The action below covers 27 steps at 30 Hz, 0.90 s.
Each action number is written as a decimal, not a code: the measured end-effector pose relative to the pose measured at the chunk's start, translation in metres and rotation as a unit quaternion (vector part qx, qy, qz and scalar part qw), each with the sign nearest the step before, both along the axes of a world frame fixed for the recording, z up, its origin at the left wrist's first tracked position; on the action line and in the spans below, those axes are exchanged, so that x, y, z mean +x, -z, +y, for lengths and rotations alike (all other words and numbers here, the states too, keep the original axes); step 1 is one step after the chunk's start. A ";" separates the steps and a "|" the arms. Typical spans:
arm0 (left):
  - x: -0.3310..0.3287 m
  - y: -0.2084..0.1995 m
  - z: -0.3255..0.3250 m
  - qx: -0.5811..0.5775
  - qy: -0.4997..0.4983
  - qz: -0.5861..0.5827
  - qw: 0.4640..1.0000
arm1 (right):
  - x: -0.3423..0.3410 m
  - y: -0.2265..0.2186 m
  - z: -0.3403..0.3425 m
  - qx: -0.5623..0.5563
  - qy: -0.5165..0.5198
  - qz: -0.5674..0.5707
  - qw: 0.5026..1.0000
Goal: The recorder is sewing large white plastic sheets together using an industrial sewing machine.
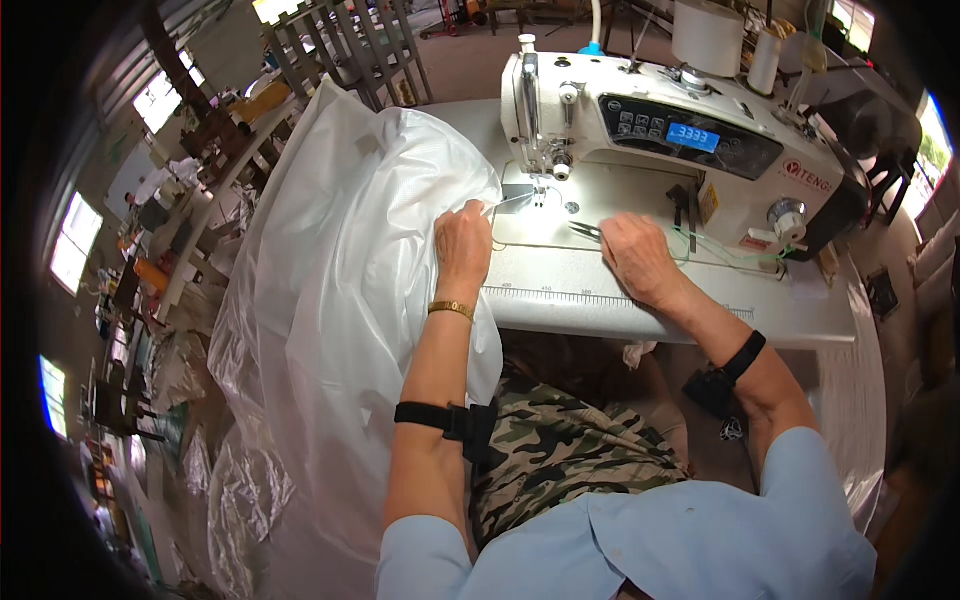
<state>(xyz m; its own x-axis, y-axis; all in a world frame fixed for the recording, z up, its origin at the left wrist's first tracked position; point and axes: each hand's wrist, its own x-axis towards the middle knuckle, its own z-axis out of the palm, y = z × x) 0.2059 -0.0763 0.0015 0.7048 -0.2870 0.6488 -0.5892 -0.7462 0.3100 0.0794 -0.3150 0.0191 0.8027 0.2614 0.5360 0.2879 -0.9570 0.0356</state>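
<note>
"Where's the sheet (340, 220)?"

"Left of the machine (730, 145), bunched up and hanging past the table's (825, 320) near edge. The left hand (463, 245) seems to pinch its right border, just left of the needle (540, 196), probably so all that loose weight can't drag it off."

"And the right hand (638, 258)?"

"Curled around dark snips (585, 231), tips pointing left toward the needle. I'd guess that keeps the blades handy for thread (740, 252); some green strands lie to its right."

"Any room to move?"

"Between the hands, yes: the bed (630, 200) is bare there. The machine's arm overhangs the far side, the sheet crowds the left, and the near edge, with its ruler (570, 298), runs close by the right wrist."
</note>
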 end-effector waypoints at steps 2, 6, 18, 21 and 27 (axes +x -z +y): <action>-0.013 0.002 0.004 0.010 0.017 -0.013 1.000 | 0.001 0.008 0.020 0.098 -0.004 0.012 0.995; -0.026 -0.002 0.010 0.006 0.044 -0.016 0.999 | 0.017 0.005 0.060 0.206 0.004 0.035 0.978; -0.030 -0.001 0.009 -0.008 0.056 0.003 0.998 | 0.054 0.004 0.084 0.109 0.010 0.047 0.993; -0.026 0.005 0.009 0.007 0.050 0.046 0.998 | 0.030 0.009 0.067 0.127 -0.026 0.043 0.991; -0.029 0.015 0.014 -0.007 0.053 0.032 0.998 | 0.009 -0.024 0.052 -0.031 0.080 0.068 0.994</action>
<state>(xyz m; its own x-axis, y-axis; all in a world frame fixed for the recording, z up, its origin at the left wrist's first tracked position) 0.1768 -0.0628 -0.0139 0.7112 -0.3533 0.6078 -0.6432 -0.6760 0.3595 0.0885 -0.2626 0.0435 0.9010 0.1531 0.4059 0.1376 -0.9882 0.0673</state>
